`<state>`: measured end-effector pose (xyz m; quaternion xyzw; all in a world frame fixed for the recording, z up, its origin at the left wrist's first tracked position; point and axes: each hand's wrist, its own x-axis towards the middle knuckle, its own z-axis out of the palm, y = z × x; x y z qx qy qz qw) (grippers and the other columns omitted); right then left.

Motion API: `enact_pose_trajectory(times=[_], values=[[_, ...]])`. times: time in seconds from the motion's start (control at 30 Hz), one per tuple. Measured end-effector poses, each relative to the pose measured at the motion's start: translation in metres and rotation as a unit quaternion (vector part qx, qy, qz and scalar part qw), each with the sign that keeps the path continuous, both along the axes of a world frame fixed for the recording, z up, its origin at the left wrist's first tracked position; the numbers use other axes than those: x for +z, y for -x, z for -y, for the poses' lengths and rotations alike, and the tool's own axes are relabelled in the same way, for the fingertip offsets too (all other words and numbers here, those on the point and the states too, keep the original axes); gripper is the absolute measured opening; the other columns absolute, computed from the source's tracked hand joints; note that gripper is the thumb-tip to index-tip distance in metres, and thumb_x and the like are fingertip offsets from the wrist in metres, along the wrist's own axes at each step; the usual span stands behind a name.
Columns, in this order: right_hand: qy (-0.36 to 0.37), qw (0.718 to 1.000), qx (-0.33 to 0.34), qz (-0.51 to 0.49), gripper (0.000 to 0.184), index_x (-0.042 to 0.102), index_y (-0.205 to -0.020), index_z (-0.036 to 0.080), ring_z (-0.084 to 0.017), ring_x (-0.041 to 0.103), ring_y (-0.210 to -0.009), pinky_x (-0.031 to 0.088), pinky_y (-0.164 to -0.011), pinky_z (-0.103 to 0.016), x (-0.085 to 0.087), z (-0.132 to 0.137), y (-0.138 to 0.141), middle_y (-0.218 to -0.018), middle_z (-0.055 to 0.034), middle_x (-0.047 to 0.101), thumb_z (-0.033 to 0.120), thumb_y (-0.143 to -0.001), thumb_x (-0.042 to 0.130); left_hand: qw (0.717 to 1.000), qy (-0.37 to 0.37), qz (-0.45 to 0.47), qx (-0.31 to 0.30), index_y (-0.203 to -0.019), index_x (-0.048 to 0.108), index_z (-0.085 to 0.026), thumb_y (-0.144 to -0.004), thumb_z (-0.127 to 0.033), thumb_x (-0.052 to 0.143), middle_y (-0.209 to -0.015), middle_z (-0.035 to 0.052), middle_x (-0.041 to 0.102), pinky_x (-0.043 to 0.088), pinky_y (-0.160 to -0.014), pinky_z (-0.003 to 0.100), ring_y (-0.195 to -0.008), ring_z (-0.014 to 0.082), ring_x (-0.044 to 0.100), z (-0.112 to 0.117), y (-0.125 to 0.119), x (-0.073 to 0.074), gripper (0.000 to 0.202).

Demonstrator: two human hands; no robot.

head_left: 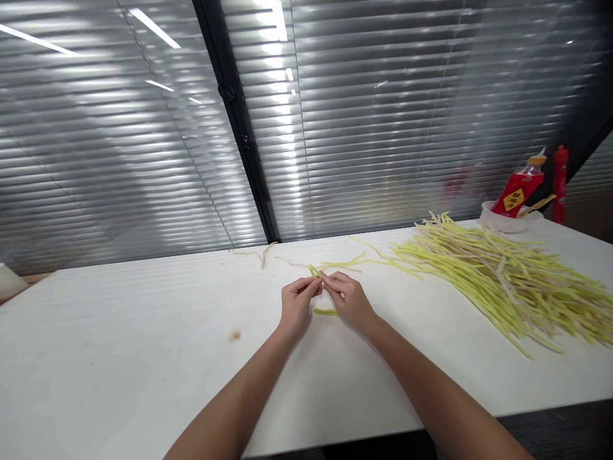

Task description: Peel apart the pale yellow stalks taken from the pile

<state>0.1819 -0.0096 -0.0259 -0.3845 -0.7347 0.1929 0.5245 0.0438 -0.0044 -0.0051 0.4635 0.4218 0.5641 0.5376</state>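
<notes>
My left hand (299, 301) and my right hand (348, 298) meet above the middle of the white table (143, 332). Both have their fingers pinched on a yellow pipe cleaner (313, 271), whose bent tip sticks up between them. The fingers hide most of how it is folded. Below the right hand, a short yellow piece of pipe cleaner (325, 312) shows; whether it joins the held one I cannot tell. Just beyond the fingertips lie a few loose yellow stems (345, 262) and a thin beige one (291, 262).
A large pile of yellow and beige pipe cleaners (502, 275) covers the right side. Behind it, a red bottle (520, 191) leans in a clear plastic bowl (507, 221), with a red tube (560, 185) alongside. A bent beige stem (263, 255) lies near the glass with blinds.
</notes>
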Motion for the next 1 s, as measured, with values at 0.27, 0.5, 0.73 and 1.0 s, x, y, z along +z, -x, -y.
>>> enact_pose_trajectory(times=[0.27, 0.5, 0.73, 1.0], values=[[-0.013, 0.999, 0.000, 0.041, 0.034, 0.059, -0.118, 0.028, -0.015, 0.058, -0.074, 0.046, -0.070, -0.028, 0.003, 0.000, -0.002, -0.087, -0.0046, 0.065, 0.024, -0.089, 0.043, 1.000, -0.005, -0.012, -0.003, -0.069, 0.073, -0.014, -0.061, -0.030, 0.074, -0.063, 0.0042, 0.065, 0.048, -0.069, 0.027, -0.063, 0.0135, 0.057, 0.001, 0.001, 0.000, 0.018], [0.001, 1.000, 0.017, 0.024, 0.029, 0.067, -0.107, 0.029, -0.015, 0.058, -0.072, 0.045, -0.069, -0.028, 0.007, 0.002, -0.002, -0.084, -0.0042, 0.065, 0.028, -0.090, 0.043, 1.000, 0.020, 0.018, 0.013, -0.070, 0.069, -0.013, -0.056, -0.029, 0.078, -0.062, 0.0036, 0.065, 0.049, -0.067, 0.029, -0.060, 0.0125, 0.059, 0.002, 0.001, 0.001, 0.023], [0.048, 0.998, 0.038, -0.033, 0.026, 0.070, -0.095, 0.026, -0.016, 0.057, -0.073, 0.045, -0.068, -0.028, 0.010, 0.005, -0.001, -0.082, -0.0049, 0.062, 0.031, -0.088, 0.046, 0.999, 0.035, 0.019, -0.013, -0.077, 0.068, -0.014, -0.054, -0.031, 0.078, -0.063, 0.0030, 0.064, 0.049, -0.060, 0.027, -0.061, 0.0136, 0.060, 0.002, 0.001, 0.005, 0.031], [0.093, 0.994, 0.027, -0.059, 0.023, 0.069, -0.095, 0.022, -0.015, 0.053, -0.068, 0.042, -0.062, -0.027, 0.011, 0.005, 0.003, -0.079, -0.0038, 0.061, 0.030, -0.085, 0.049, 0.998, 0.030, 0.050, -0.020, -0.062, 0.064, -0.015, -0.058, -0.030, 0.076, -0.074, 0.0011, 0.061, 0.044, -0.054, 0.019, -0.066, 0.0099, 0.055, -0.001, 0.002, 0.001, 0.020]])
